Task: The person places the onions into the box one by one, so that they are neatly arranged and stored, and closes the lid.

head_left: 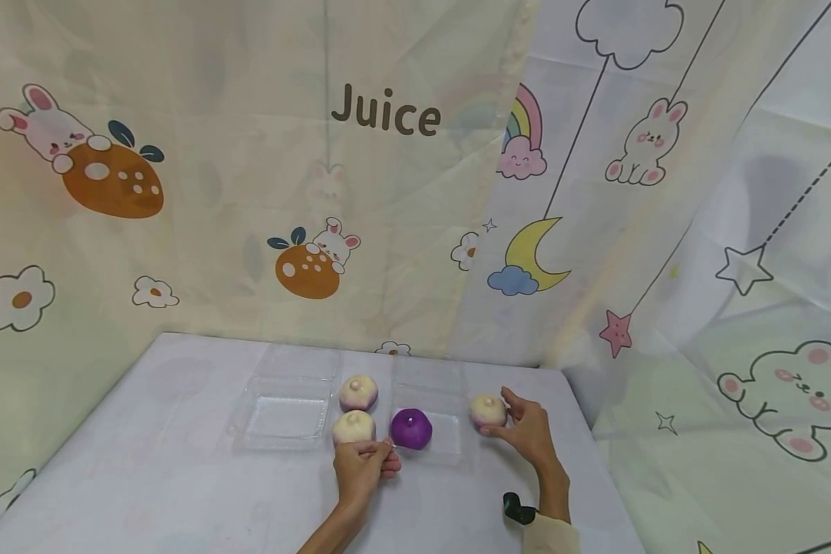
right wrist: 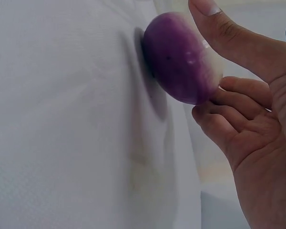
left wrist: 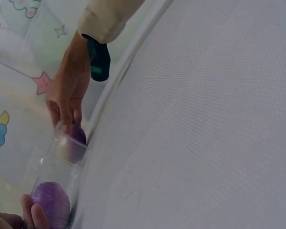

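Though it's widest (crosswise), the bulb (head_left: 488, 412) points upward.

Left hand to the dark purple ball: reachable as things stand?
Likely yes. The left hand is at the near left corner of the clear box, close beside the dark purple ball, and the box's top looks open.

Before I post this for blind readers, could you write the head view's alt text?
A person's right hand holds a pale ball at the right of a white table; the left hand holds the near left corner of an open clear box with a purple ball inside. Two more pale balls sit between this box and another clear box.
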{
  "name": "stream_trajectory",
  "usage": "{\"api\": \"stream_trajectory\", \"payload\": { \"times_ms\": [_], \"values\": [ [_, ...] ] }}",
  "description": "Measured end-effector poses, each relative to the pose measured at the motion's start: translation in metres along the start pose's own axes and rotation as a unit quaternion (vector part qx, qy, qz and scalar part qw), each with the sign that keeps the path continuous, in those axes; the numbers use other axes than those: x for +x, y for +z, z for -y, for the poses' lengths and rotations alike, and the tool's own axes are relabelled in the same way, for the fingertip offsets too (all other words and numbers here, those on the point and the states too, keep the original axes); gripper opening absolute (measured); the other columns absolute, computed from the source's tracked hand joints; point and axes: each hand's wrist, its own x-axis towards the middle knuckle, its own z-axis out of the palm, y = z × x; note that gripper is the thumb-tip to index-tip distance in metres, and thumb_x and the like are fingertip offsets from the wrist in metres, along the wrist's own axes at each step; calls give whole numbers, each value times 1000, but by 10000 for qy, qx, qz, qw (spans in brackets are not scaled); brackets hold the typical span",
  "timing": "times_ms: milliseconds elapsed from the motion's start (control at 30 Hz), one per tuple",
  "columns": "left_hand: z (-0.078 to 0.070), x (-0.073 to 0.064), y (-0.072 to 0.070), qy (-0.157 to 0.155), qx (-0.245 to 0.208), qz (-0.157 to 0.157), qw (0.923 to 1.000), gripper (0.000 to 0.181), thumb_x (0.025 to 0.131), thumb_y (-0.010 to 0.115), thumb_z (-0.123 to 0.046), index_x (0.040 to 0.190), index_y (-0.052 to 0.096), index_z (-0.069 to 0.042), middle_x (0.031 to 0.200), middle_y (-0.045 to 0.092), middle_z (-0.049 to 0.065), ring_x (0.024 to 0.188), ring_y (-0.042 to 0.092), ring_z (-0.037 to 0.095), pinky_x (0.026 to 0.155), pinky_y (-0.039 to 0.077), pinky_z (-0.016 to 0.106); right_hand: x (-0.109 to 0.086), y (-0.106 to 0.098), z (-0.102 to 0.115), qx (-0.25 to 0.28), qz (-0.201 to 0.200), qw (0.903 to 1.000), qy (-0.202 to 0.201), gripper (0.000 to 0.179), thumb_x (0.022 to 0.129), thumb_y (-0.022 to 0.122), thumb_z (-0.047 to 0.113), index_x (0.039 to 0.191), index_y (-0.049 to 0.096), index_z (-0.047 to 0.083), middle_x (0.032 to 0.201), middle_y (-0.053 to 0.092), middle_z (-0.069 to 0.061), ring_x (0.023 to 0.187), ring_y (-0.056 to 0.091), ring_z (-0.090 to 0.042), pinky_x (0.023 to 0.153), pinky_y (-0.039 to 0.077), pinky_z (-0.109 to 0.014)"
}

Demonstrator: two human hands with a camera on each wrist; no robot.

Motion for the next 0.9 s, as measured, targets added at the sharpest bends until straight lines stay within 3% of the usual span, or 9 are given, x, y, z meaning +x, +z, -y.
{"api": "stream_trajectory", "payload": {
  "times_ms": [300, 900],
  "values": [
    [0, 0, -1, -13, 17, 26, 10000, 24, 101, 74, -6, 100, 76, 18, 74, 80, 17, 56, 74, 9, 58, 67, 27, 1, 5, -10, -30, 91, 9998, 164, 98, 70, 105, 16, 150, 56, -12, 154, 58, -31, 144, 58, -43, 115, 53, -47],
    [-1, -1, -1, 33, 64, -2, 10000, 24, 101, 75, -6, 98, 76, 18, 75, 80, 19, 56, 74, 10, 58, 68, 29, 1, 11, -12, -44, 129, 9996, 258, 99, 70, 105, 15, 152, 54, -12, 154, 58, -31, 145, 58, -40, 117, 51, -49]
  ]
}}
